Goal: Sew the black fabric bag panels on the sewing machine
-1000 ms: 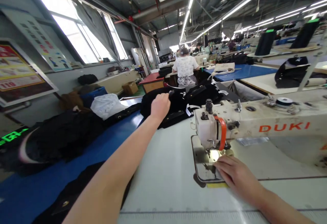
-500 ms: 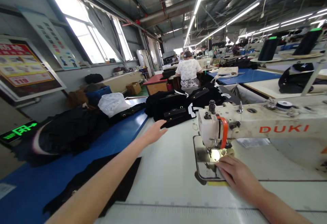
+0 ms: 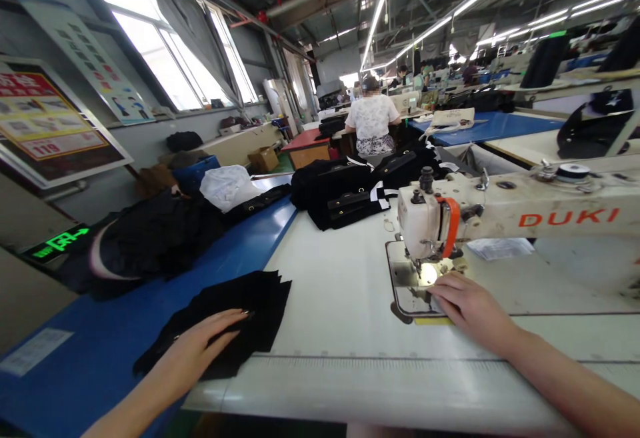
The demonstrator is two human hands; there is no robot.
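My left hand [image 3: 203, 345] lies over a stack of black fabric pieces [image 3: 263, 311] at the left of the table, its fingers stretched out and nothing gripped. Beside the needle of the white sewing machine [image 3: 500, 215] is my right hand [image 3: 473, 301]. Its fingers are pressed together at the lit metal needle plate [image 3: 407, 285]; whatever they may hold is too small or hidden to name. No cloth shows under the presser foot.
Black sewn pieces with white tabs [image 3: 350, 205] lie in a heap behind the machine. On the blue table [image 3: 240, 251] at left are a dark garment pile [image 3: 160, 245] and a white plastic bag [image 3: 227, 188]. A person [image 3: 371, 121] sits farther ahead.
My left hand has come back from near the heap of sewn pieces, down and left onto the black fabric stack. My right hand stays by the needle. The view has shifted slightly.
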